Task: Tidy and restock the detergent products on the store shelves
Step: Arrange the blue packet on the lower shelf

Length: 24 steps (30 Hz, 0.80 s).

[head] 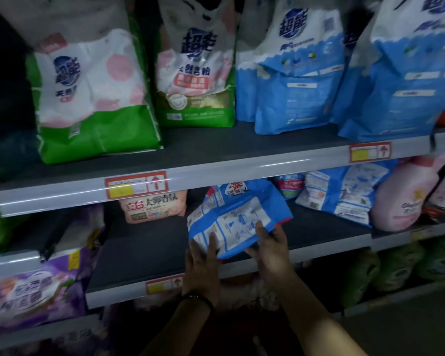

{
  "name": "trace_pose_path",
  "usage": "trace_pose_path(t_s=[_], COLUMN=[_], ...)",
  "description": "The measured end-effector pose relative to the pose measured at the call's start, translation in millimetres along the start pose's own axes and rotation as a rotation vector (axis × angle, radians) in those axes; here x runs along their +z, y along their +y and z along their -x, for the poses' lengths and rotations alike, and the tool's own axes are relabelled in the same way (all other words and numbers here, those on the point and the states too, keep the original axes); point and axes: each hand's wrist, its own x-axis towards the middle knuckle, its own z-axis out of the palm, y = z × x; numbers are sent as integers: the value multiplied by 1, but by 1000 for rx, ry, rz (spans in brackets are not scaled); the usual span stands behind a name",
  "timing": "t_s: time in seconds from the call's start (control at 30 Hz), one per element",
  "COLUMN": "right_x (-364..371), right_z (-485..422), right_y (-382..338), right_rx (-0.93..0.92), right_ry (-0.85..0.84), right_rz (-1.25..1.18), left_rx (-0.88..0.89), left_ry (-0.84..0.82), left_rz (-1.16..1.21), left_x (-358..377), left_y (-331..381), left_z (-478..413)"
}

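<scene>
A blue and white detergent bag [235, 214] is tilted over the middle shelf [149, 255], its back panel facing me. My left hand [203, 265] grips its lower left corner, fingers spread on the white panel. My right hand [270, 250] holds the lower right edge from below, thumb on the front. Both wrists reach up from the bottom of the view. A small pink detergent pack [153, 206] stands behind it at the back of the same shelf.
Green and pink bags [93, 98] and blue bags [298, 80] stand on the upper shelf [216, 165]. More blue packs [344, 191] and a pink bottle [403, 199] sit to the right. Purple bags [31, 291] fill the lower left, green packs [396, 268] the lower right.
</scene>
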Motion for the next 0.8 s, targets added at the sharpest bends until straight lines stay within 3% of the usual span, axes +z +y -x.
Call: trace_pose_path(t_s=[0.27, 0.43, 0.6, 0.8], right_x=[-92, -130, -143, -139], right_z=[-49, -60, -44, 1], right_y=[-67, -71, -36, -6], right_rx=[-155, -50, 20, 119], right_ry=[137, 219, 176, 74], right_rz=[79, 136, 242, 345], left_rx=[135, 104, 179, 205], left_ry=[-122, -195, -331, -254], left_rz=[37, -92, -74, 214], left_x=[45, 57, 57, 15], left_y=[108, 153, 141, 108], left_z=[-43, -56, -72, -62])
